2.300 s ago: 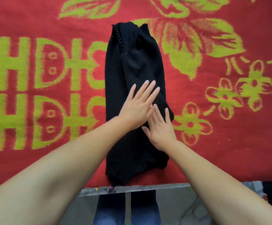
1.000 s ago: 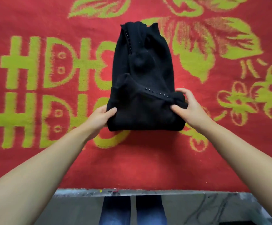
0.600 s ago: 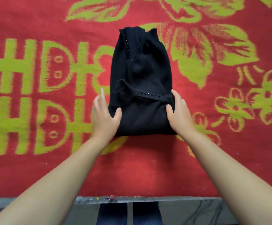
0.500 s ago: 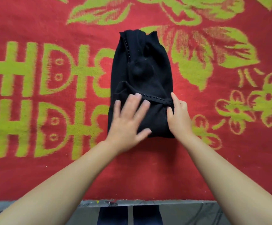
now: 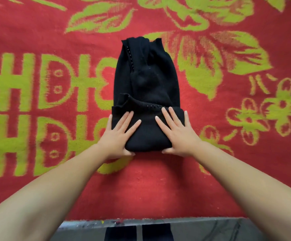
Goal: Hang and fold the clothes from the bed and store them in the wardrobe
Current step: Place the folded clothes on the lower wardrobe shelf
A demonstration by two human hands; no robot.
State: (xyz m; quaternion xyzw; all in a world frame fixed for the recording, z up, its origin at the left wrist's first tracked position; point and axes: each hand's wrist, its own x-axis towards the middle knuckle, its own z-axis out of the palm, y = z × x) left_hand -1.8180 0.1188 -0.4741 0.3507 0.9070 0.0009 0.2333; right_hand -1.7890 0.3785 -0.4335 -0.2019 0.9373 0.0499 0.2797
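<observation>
A black knit garment (image 5: 148, 80) with a row of small beads lies on the red bed cover, its near end folded up over the middle. My left hand (image 5: 119, 134) lies flat on the left half of the folded part, fingers straight, thumb at the near fold edge. My right hand (image 5: 177, 132) lies flat on the right half in the same way, thumb tucked at the near edge. Both hands press the fold down.
The red bed cover (image 5: 158, 188) with yellow-green characters and flower patterns fills the view. Its near edge (image 5: 150, 220) runs along the bottom, with grey floor and my dark trouser legs (image 5: 137, 233) below.
The near end of the garment was folded up over its middle. Both hands then shifted from the fold's side edges onto its top, and now lie flat on it.
</observation>
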